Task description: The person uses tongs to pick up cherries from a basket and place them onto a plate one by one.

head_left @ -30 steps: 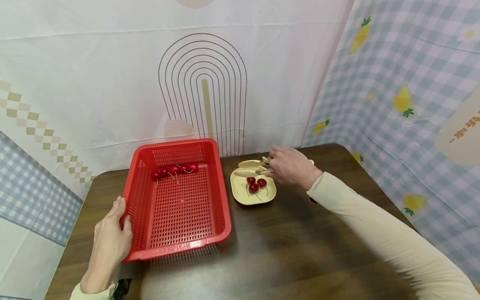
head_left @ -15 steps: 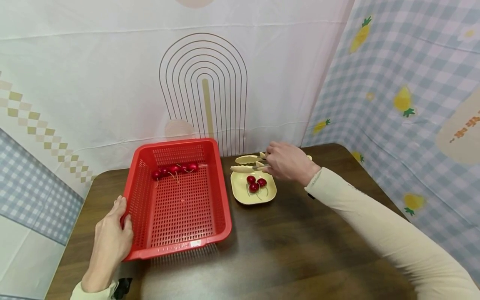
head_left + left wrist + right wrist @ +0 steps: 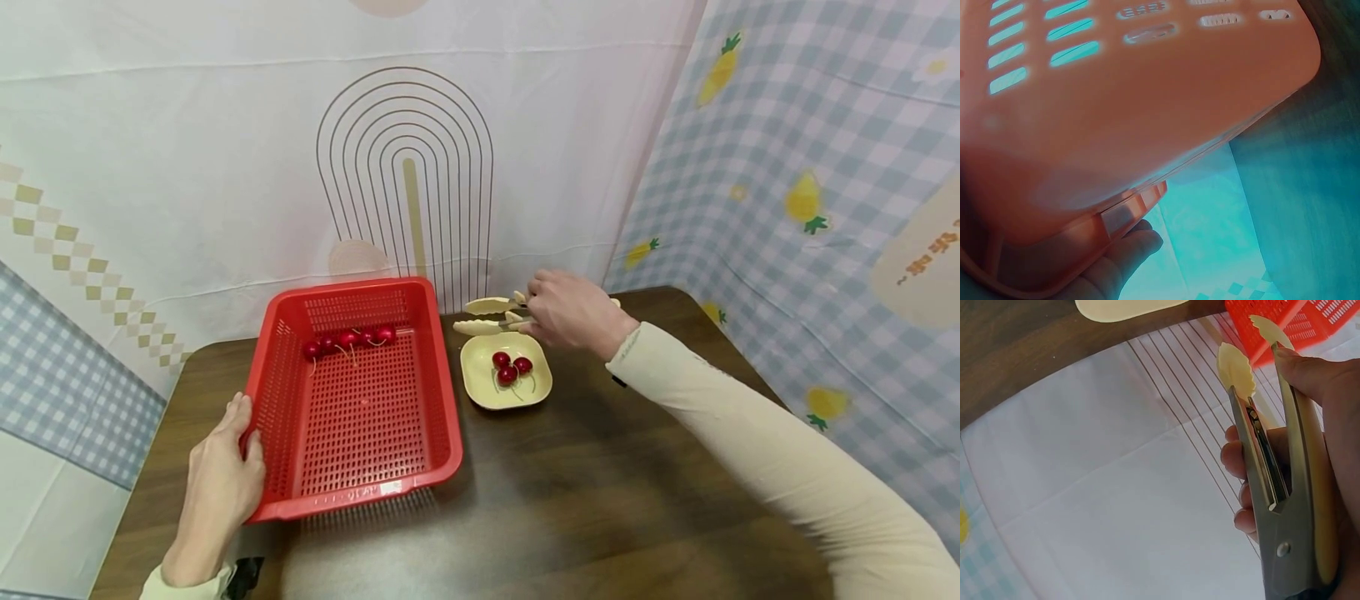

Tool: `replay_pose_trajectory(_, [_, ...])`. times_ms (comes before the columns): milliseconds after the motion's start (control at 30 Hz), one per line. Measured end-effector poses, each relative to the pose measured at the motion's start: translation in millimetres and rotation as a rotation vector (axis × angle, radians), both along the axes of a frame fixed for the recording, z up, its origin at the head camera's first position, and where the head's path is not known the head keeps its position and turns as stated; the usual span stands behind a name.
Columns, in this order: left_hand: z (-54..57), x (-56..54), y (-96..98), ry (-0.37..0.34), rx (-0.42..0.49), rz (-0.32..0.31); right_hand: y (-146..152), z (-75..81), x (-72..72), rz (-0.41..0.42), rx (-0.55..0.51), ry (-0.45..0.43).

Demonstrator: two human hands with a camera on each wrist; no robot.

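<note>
My left hand [image 3: 221, 479] grips the left rim of a red perforated plastic basket [image 3: 442, 400]; in the left wrist view its fingers [image 3: 1138, 244] curl at the rim. A row of several cherries [image 3: 349, 338] with stems lies along the far side inside. My right hand [image 3: 573, 312] holds metal tongs [image 3: 1288, 512] with cream scalloped tips [image 3: 480, 327], parted with nothing between them. These tips hang over the far edge of a small pale yellow dish [image 3: 480, 387], in which 3 cherries [image 3: 507, 375] sit clustered together.
Both basket and dish stand on a dark wooden table [image 3: 570, 508], the dish just right of the basket. A white cloth backdrop [image 3: 555, 150] rises behind the table, and a blue checked cloth [image 3: 757, 275] hangs at the right.
My right hand has moved away from me and slightly left with the tongs, whose tips have gone from over the dish's cherries to its far edge. My left hand and the basket stayed put.
</note>
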State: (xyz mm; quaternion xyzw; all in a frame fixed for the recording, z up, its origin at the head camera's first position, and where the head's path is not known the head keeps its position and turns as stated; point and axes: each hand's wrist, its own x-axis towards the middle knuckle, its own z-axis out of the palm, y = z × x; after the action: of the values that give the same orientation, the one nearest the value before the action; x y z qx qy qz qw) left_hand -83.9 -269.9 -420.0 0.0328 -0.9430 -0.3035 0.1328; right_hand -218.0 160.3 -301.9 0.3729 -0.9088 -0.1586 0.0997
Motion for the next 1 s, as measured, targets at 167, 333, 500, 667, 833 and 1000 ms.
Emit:
replay_pose_trajectory(167, [0.1, 0.0, -0.3, 0.006, -0.007, 0.000, -3.7, 4.6, -2.8, 0.006, 0.003, 0.002])
replay_pose_trajectory(333, [-0.1, 0.0, -0.4, 0.005, -0.010, 0.000, -7.7, 8.9, -4.3, 0.013, -0.018, 0.003])
replay_pose_trajectory(500, [-0.6, -0.7, 0.1, -0.002, -0.008, 0.001, -11.9, 12.4, -5.7, 0.018, -0.035, -0.009])
replay_pose_trajectory(667, [0.2, -0.6, 0.6, -0.015, -0.003, 0.004, -17.2, 15.1, -8.0, 0.015, -0.010, -0.016])
replay_pose_trajectory(833, [1.1, -0.5, 1.0, -0.025, 0.001, 0.004, -21.5, 19.8, -8.9, 0.004, -0.005, -0.018])
replay_pose_trajectory(1000, [1.7, 0.1, 0.8, -0.018, 0.003, 0.005, -24.6, 23.1, -10.5, 0.020, -0.021, -0.015])
